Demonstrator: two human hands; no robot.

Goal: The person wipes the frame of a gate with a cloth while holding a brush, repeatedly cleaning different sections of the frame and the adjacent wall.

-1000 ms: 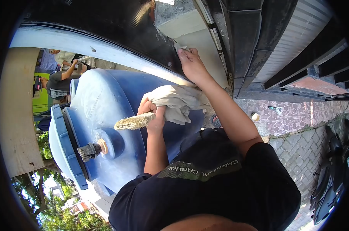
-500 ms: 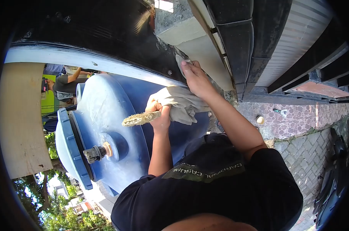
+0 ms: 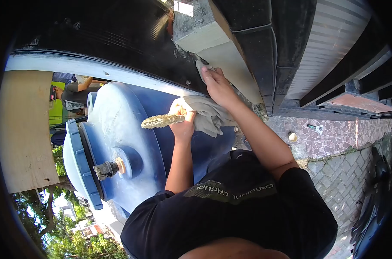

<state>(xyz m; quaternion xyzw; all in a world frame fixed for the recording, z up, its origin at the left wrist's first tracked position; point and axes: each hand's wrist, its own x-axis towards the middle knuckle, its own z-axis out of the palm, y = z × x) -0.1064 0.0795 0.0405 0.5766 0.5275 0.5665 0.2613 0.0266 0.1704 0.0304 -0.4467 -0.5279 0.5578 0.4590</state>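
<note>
My left hand [image 3: 183, 125] is closed around a brush [image 3: 158, 121] with rough straw-coloured bristles that point left; its handle is hidden. A bunched grey cloth [image 3: 207, 114] hangs at the same hand, partly in its grip. My right hand [image 3: 219, 86] pinches a small grey piece of cloth [image 3: 200, 69] with the thumb on top, close against the black surface [image 3: 161, 64] beside a pale concrete block [image 3: 204, 41]. Whether this piece joins the larger cloth is hidden behind the right hand and forearm.
A big blue water tank [image 3: 118, 108] with a ribbed lid [image 3: 81, 164] and pipe fitting [image 3: 107, 170] stands close at left. Beyond it is another person [image 3: 77, 95]. A tan board [image 3: 25, 129] is far left. Stone paving [image 3: 334, 138] and a pale bowl [image 3: 293, 137] lie at right.
My left hand, with brush and cloth, has shifted slightly right and up in view. My right hand stays at nearly the same spot, still pinching the cloth. The view has turned slightly.
</note>
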